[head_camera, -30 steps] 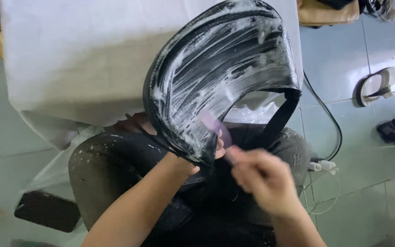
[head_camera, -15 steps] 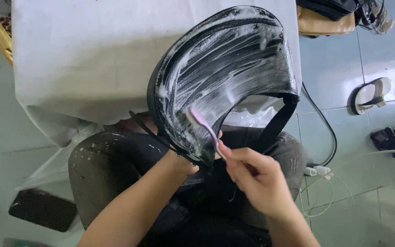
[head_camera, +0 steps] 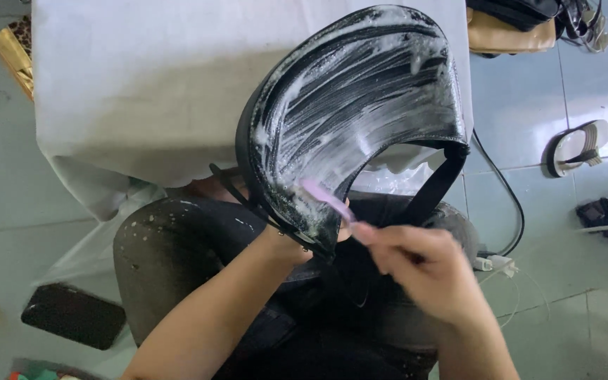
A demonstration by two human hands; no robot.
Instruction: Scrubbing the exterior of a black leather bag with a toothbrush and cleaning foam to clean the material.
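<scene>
A black curved handbag [head_camera: 360, 112] smeared with white foam is held up over my lap. Its strap [head_camera: 434, 186] hangs at the right. My left hand [head_camera: 283, 248] reaches in under the bag's lower end and grips it there; most of that hand is hidden behind the bag. My right hand [head_camera: 423, 271] holds a pink toothbrush [head_camera: 328, 202], whose head rests on the foamy lower edge of the bag.
A table under a white cloth [head_camera: 149, 91] stands just ahead of my knees. On the tiled floor lie sandals [head_camera: 582, 146] at the right, a black cable [head_camera: 508, 204] with a white plug strip [head_camera: 494, 263], and a dark flat object [head_camera: 72, 315] at the left.
The toothbrush has slid back and forth along the bag's lower edge, and my right hand has shifted slightly. The bag stays held in the same pose.
</scene>
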